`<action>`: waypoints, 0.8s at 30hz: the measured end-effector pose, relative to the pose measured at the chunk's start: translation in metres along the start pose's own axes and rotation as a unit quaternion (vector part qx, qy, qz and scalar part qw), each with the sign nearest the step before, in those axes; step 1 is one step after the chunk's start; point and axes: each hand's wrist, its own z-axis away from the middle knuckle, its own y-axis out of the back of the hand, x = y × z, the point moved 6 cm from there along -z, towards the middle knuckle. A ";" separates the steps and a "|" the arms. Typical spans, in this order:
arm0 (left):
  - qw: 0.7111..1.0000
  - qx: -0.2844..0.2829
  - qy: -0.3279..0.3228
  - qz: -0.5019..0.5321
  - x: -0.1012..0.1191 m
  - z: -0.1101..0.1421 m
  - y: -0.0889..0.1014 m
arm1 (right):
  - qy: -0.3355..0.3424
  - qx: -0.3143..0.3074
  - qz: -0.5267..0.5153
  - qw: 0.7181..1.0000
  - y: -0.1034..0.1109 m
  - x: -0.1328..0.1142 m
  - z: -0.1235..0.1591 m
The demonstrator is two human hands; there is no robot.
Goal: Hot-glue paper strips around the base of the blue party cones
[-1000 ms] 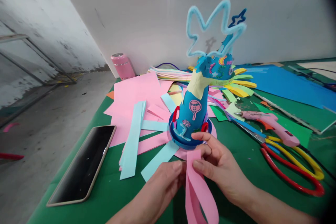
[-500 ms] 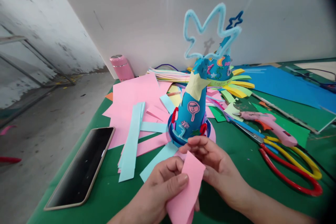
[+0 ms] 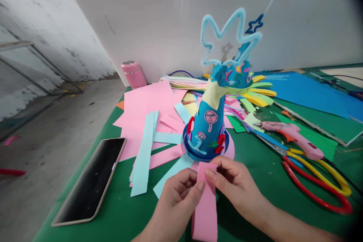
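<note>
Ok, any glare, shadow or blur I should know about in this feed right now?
Head view: bright streaks on the grey wall, with a small star-shaped shadow lower down; pale sheen on the phone screen. Head view, right edge: dark corners. Head view, near: left hand, right hand and pink strip look fairly sharp.

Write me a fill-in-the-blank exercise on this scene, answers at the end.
The left hand and right hand hold a strip coloured ____.
The phone lies on a surface coloured ____.
The scissors have yellow and ____ handles.
From this view, the glue gun lies to the phone's ____.

Answers: pink; green; red; right.
</note>
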 end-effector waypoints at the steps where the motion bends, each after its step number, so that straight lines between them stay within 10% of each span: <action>1: 1.000 -0.005 -0.005 0.003 0.001 0.000 -0.001 | 0.002 -0.003 0.008 1.000 0.000 0.000 0.000; 24: 0.999 -0.004 0.018 0.030 -0.003 0.000 0.000 | 0.048 -0.005 0.091 0.995 0.002 -0.006 0.001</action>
